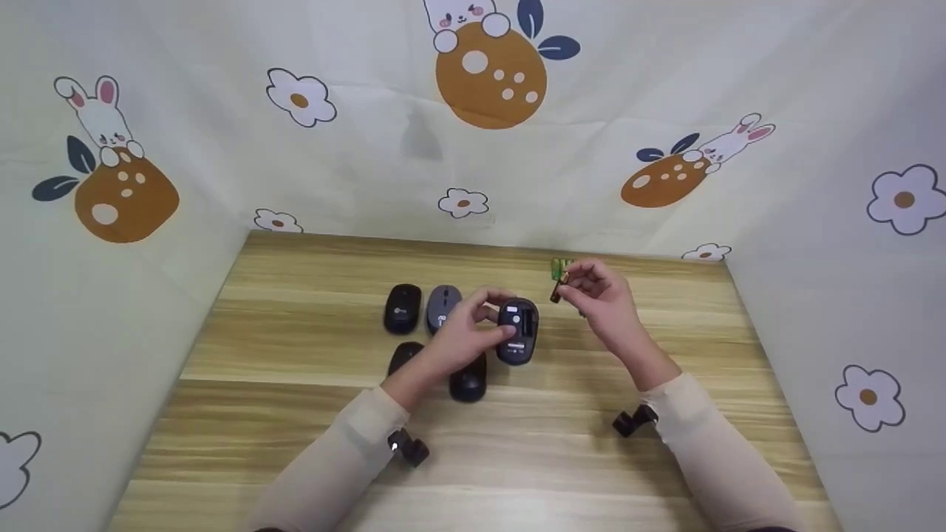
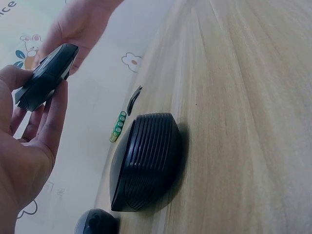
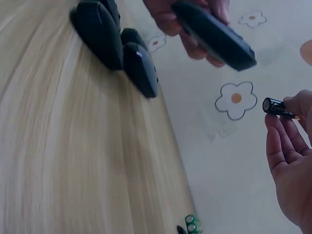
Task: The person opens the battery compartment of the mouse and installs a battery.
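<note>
My left hand (image 1: 469,329) grips a black computer mouse (image 1: 521,351) above the table, thumb on its underside. That underside faces up, showing white labels and an uncovered dark battery slot (image 1: 528,323). To the right of it, my right hand (image 1: 602,303) pinches a black battery with a copper-coloured end (image 3: 277,107) between thumb and fingers, apart from the mouse. Behind this hand lies a group of green batteries (image 1: 556,269), partly hidden in the head view. Beside them in the left wrist view is a thin curved black piece (image 2: 133,101), perhaps a battery cover.
Several more mice stand on the wooden table (image 1: 295,428) by my left hand: a black one (image 1: 403,309), a grey one (image 1: 443,301), and black ones partly under the left forearm (image 1: 468,380). Patterned cloth (image 1: 355,170) walls the table's back and sides.
</note>
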Motion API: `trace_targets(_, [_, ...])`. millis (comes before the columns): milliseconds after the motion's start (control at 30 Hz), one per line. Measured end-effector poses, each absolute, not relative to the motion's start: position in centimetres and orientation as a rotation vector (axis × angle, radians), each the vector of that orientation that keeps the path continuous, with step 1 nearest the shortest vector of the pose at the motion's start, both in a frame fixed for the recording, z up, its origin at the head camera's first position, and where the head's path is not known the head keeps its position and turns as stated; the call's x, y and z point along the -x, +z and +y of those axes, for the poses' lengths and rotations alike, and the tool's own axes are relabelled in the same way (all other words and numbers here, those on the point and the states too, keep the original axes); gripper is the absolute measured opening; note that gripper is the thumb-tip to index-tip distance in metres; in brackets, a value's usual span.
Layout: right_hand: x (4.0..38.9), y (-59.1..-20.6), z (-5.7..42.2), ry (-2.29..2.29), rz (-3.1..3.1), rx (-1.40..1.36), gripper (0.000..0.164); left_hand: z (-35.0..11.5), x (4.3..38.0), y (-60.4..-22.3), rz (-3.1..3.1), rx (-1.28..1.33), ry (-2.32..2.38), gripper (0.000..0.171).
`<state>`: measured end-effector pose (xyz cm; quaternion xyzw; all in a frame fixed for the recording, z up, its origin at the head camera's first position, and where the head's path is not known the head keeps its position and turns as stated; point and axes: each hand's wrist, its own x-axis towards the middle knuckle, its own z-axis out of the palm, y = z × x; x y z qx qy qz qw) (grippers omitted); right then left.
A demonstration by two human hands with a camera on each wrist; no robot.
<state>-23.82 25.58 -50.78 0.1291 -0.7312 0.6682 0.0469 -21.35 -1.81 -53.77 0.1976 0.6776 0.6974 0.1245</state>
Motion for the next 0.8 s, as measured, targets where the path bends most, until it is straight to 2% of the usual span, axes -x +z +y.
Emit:
trace_targets(467, [21.7, -49.1, 23.5, 2.081, -2.198, -0.585, 0.023, -1.6, 21.1, -53.6, 1.984, -0.536, 2.034, 0.050])
trace_targets(800, [21.1, -49.0, 23.0, 1.898, -2.313, -0.705, 0.016, -1.5, 21.1, -53.5, 2.014, -0.587, 2.015, 0.050])
